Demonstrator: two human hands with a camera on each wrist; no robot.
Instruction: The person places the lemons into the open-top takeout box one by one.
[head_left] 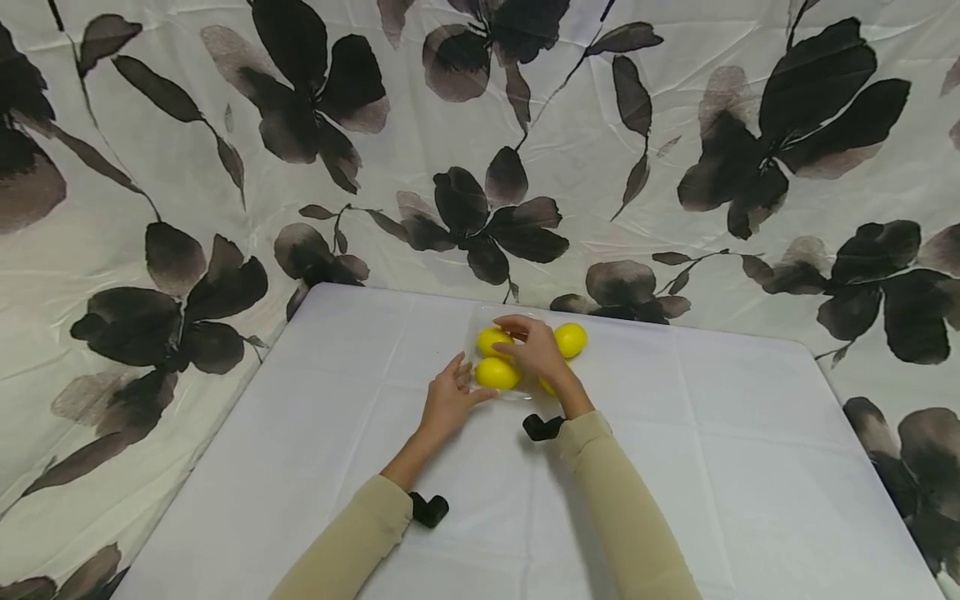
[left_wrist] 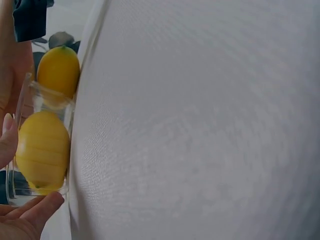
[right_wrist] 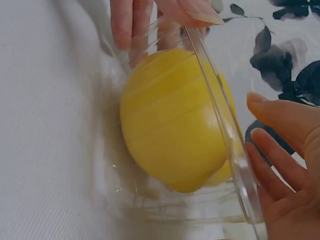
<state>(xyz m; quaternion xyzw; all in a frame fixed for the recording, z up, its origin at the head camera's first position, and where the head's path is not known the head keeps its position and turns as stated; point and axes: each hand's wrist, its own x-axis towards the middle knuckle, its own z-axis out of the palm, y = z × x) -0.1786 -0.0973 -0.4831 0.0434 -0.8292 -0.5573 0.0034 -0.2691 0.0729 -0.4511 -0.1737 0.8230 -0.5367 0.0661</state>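
Lemons (head_left: 497,372): four, yellow, in a clear glass bowl (left_wrist: 45,102) at the desk's (head_left: 300,433) far middle. Left hand (head_left: 448,400): fingers straight, touching the bowl's near-left rim, apparently steadying it. Right hand (head_left: 536,348): over the bowl, fingers spread on its rim and lemons.

We count four yellow lemons — one at the far left (head_left: 492,339), one at the far right (head_left: 570,339), one near and left (head_left: 497,373), and one near and mostly hidden under a hand (head_left: 547,386). There is one clear glass bowl (right_wrist: 220,105) holding them. We see two hands — the left hand (head_left: 448,400) and the right hand (head_left: 536,350) — and two beige sleeves. Two small black wrist devices show, one at each wrist. There is one desk (head_left: 750,467) under a single white cloth, and one flower-printed backdrop behind it.
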